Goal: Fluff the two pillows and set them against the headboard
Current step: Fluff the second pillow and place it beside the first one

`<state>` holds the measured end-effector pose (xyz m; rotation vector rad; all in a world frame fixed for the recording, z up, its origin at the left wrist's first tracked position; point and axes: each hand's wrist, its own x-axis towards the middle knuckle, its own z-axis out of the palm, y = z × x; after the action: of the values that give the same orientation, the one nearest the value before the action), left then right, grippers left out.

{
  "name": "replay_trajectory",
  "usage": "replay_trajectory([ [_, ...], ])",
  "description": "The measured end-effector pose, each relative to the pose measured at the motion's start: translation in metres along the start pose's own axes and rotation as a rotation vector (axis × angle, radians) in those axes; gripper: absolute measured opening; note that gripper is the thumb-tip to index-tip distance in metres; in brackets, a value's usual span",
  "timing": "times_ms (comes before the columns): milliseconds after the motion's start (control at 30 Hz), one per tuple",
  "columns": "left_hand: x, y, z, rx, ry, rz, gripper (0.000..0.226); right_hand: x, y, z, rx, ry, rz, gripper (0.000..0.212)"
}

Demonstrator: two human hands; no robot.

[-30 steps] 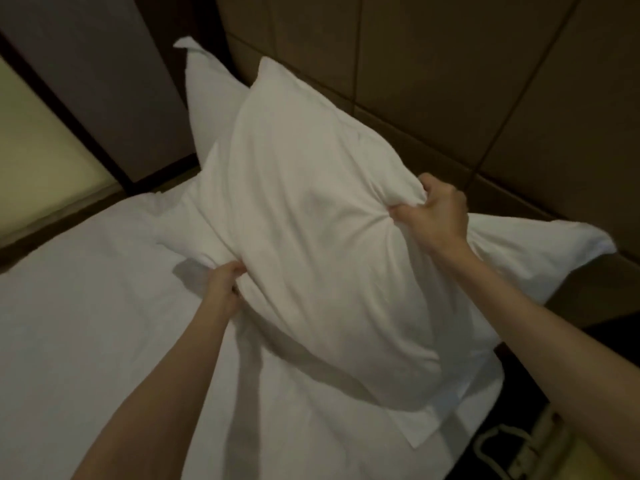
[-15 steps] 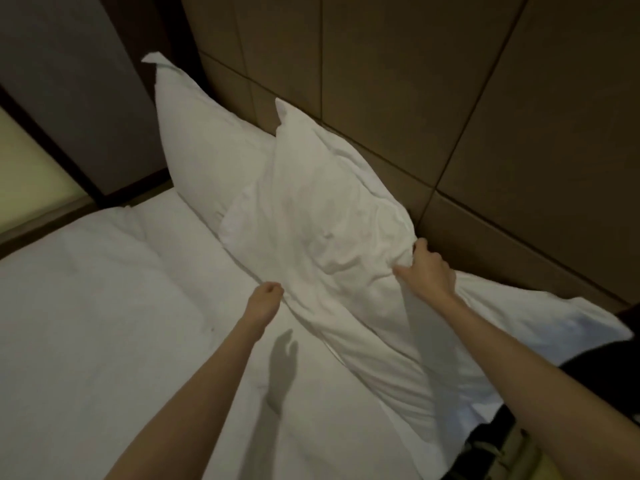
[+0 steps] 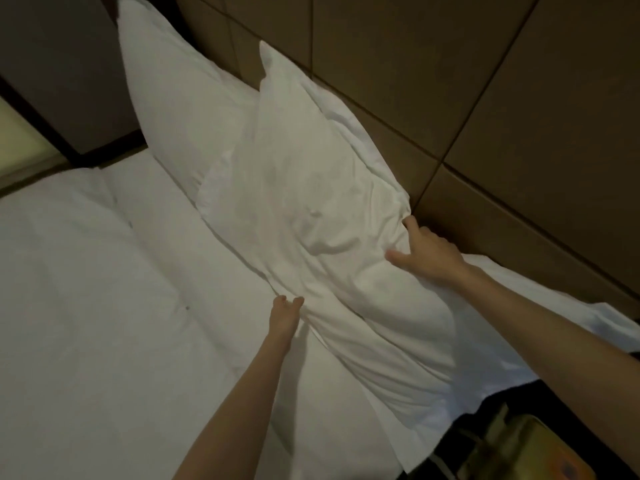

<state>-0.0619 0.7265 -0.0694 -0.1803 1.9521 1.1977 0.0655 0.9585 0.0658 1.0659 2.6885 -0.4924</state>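
Two white pillows lay at the top of the bed [image 3: 86, 306]. The far pillow [image 3: 173, 105] stood up at about eleven o'clock, leaning on the brown headboard [image 3: 450, 81]. The near pillow [image 3: 311, 209] lay in the middle, all wrinkled, with its top corner touching the headboard and one side over the far pillow. The right hand [image 3: 424, 252] was at about three o'clock, flat on the near pillow's edge, right by the headboard, with its fingers spread apart and pressing the cloth. The left hand [image 3: 285, 311] was at about six o'clock, at the pillow's low edge, with its fingers stretched out; it seemed to just touch the cloth, but the light was dim and it was hard to tell. Something yellow [image 3: 526, 448] sat on the dark floor at five o'clock.
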Motion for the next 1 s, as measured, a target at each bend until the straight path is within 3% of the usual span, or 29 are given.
replay_trajectory([
  [167, 0.023, -0.035, 0.042, -0.196, -0.091, -0.225, 0.085, 0.000, 0.007, 0.012, 0.011, 0.173, 0.010, 0.067],
  [333, 0.032, -0.045, 0.066, -0.448, -0.078, -0.209, 0.068, -0.008, 0.009, 0.016, 0.074, 0.276, -0.056, 0.055],
  [500, 0.020, -0.041, 0.060, -0.207, -0.031, -0.165, 0.059, -0.026, 0.011, -0.007, 0.292, 0.395, -0.133, 0.038],
  [667, 0.001, -0.056, 0.064, -0.009, -0.122, -0.198, 0.056, -0.045, 0.016, -0.011, 0.223, 0.396, -0.208, 0.028],
  [833, -0.005, -0.038, 0.080, 0.196, -0.103, -0.219, 0.042, -0.042, 0.027, -0.010, 0.247, 0.238, 0.005, 0.055],
  [933, -0.011, -0.014, 0.086, 0.143, -0.084, -0.170, 0.047, -0.027, 0.021, -0.019, 0.269, 0.156, 0.063, 0.083],
  [1000, -0.013, -0.004, 0.084, 0.072, -0.042, -0.127, 0.063, -0.016, 0.013, -0.024, 0.290, 0.131, 0.032, 0.088],
])
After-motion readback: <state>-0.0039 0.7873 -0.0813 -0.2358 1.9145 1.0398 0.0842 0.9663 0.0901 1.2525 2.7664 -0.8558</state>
